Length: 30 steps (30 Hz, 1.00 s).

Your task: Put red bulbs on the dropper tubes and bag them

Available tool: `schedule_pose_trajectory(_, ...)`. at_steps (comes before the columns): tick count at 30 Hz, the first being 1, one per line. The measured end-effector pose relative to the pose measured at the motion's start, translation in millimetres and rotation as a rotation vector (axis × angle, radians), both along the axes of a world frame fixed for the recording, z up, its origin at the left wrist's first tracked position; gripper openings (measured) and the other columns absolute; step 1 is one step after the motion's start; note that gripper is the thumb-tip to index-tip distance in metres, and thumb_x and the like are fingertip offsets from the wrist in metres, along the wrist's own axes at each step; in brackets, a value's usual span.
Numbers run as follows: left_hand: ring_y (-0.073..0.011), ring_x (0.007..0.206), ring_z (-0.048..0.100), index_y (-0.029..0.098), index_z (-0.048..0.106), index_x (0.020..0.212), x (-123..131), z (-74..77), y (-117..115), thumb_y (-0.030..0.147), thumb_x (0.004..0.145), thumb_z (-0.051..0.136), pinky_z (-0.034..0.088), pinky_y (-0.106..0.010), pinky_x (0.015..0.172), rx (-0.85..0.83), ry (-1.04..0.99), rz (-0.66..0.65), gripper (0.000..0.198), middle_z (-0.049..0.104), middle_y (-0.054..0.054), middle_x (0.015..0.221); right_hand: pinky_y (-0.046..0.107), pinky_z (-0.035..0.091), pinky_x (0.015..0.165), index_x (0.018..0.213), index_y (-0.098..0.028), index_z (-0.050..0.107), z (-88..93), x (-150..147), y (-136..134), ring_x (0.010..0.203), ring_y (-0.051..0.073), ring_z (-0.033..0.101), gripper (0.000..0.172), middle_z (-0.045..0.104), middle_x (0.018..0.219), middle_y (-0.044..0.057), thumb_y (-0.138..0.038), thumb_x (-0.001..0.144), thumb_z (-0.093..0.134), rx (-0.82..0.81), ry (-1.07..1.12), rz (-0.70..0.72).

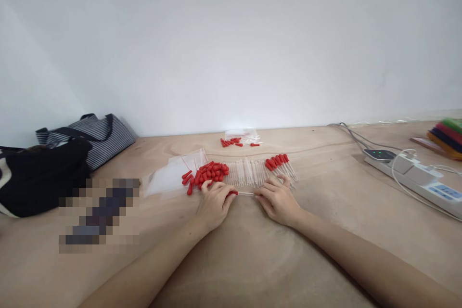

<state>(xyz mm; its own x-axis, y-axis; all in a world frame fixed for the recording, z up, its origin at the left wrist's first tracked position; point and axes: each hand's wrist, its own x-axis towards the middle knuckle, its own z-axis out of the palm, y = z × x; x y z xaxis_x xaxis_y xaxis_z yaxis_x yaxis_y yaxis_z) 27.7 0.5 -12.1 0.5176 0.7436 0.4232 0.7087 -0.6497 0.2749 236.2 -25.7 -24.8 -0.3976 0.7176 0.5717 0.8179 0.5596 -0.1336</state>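
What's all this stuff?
table: one, brown, underneath
wall: one, white, behind
bulbs: many, red, centre
tubes: many, clear, centre
droppers: several, red-topped, beside tubes
baggies: several, clear, beside bulbs
back pile: one, red and clear, centre
striped bag: one, black and white, left
black bag: one, black, left
blurred patch: one, dark, left
power strip: one, white, right
gadget: one, dark, right
cords: some, grey, white, right
stack: one, multicoloured, right
left hand: one, holding bulb
right hand: one, holding tube

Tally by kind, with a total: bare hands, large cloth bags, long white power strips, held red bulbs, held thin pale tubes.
Bare hands, left and right: 2
Large cloth bags, striped and mostly black: 2
Long white power strip: 1
Held red bulb: 1
Held thin pale tube: 1
Total: 7
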Motion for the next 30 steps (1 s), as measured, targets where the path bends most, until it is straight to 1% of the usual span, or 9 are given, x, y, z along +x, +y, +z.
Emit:
schedule_pose_trajectory(2,-0.0167,0.086,0.054,0.023,0.055,0.085,-0.3,-0.4,0.2,0.02,0.084,0.043,0.016,-0.044,0.09,-0.008,-0.015,-0.003,0.012,0.065,0.002,0.083,0.037,0.015,0.086,0.077,-0.02,0.06,1.1,-0.1,-1.1,0.077,0.014,0.046,0.018,0.059,0.07,0.001,-0.019,0.082,0.043,0.009,-0.018,0.005)
schedule_pose_trajectory(4,-0.0166,0.086,0.054,0.023,0.055,0.085,-0.6,-0.7,0.4,0.02,0.084,0.044,0.017,-0.043,0.089,-0.009,-0.039,-0.001,0.012,0.065,0.002,0.083,0.037,0.015,0.085,0.081,-0.021,0.061,2.6,-0.8,-2.1,0.077,0.014,0.046,0.018,0.058,0.07,0.0,-0.018,0.081,0.043,0.019,-0.028,0.018)
schedule_pose_trajectory(7,-0.0163,0.085,0.055,0.023,0.055,0.085,-0.4,-1.1,0.6,0.022,0.083,0.046,0.019,-0.042,0.088,-0.004,-0.078,0.011,0.009,0.064,0.002,0.084,0.037,0.016,0.085,0.098,-0.025,0.06,3.9,-3.4,-2.7,0.076,0.014,0.045,0.025,0.057,0.071,0.0,-0.017,0.08,0.044,0.045,-0.02,0.037)
schedule_pose_trajectory(9,-0.0162,0.084,0.055,0.022,0.056,0.084,0.2,-1.5,0.3,0.025,0.082,0.048,0.02,-0.041,0.088,-0.001,-0.1,0.02,0.008,0.064,0.002,0.083,0.037,0.016,0.084,0.104,-0.028,0.059,3.5,-6.1,-2.5,0.074,0.013,0.045,0.028,0.056,0.07,-0.001,-0.019,0.081,0.045,0.071,-0.005,0.032)
schedule_pose_trajectory(13,-0.0159,0.082,0.055,0.022,0.057,0.082,2.2,-2.1,-1.8,0.028,0.081,0.051,0.024,-0.041,0.087,-0.033,-0.163,0.039,0.009,0.064,0.002,0.081,0.036,0.018,0.083,0.097,-0.028,0.062,0.6,-11.6,-1.9,0.071,0.012,0.044,0.021,0.054,0.065,-0.001,-0.025,0.083,0.046,0.12,0.04,0.012)
schedule_pose_trajectory(18,-0.0154,0.081,0.055,0.022,0.057,0.081,2.4,-3.4,-4.9,0.029,0.081,0.05,0.027,-0.04,0.086,-0.079,-0.238,0.035,0.01,0.064,0.002,0.08,0.037,0.018,0.083,0.098,-0.026,0.062,-1.1,-12.1,-2.2,0.07,0.012,0.044,0.023,0.054,0.063,-0.002,-0.022,0.083,0.045,0.146,0.069,0.085)
schedule_pose_trajectory(23,-0.0153,0.078,0.055,0.022,0.058,0.079,1.3,-2.8,-7.0,0.027,0.08,0.05,0.027,-0.04,0.087,-0.064,-0.2,0.001,0.01,0.063,0.002,0.077,0.037,0.018,0.082,0.099,-0.028,0.062,1.6,-6.3,0.4,0.07,0.012,0.044,0.024,0.052,0.06,-0.003,-0.021,0.083,0.045,0.13,0.005,0.145)
schedule_pose_trajectory(27,-0.015,0.077,0.055,0.023,0.059,0.077,2.1,-0.7,-8.6,0.026,0.08,0.049,0.024,-0.041,0.09,-0.043,-0.152,-0.056,0.011,0.064,0.002,0.076,0.037,0.018,0.082,0.093,-0.028,0.064,5.7,-3.9,2.2,0.071,0.012,0.044,0.021,0.053,0.058,-0.003,-0.025,0.083,0.045,0.097,-0.008,0.194)
schedule_pose_trajectory(30,-0.0149,0.075,0.055,0.022,0.059,0.077,3.0,-0.7,-9.8,0.027,0.08,0.05,0.024,-0.04,0.089,0.008,-0.137,-0.079,0.011,0.064,0.002,0.073,0.037,0.018,0.081,0.087,-0.026,0.065,8.3,-6.5,1.0,0.07,0.012,0.044,0.021,0.054,0.058,-0.002,-0.027,0.084,0.044,0.056,0.021,0.185)
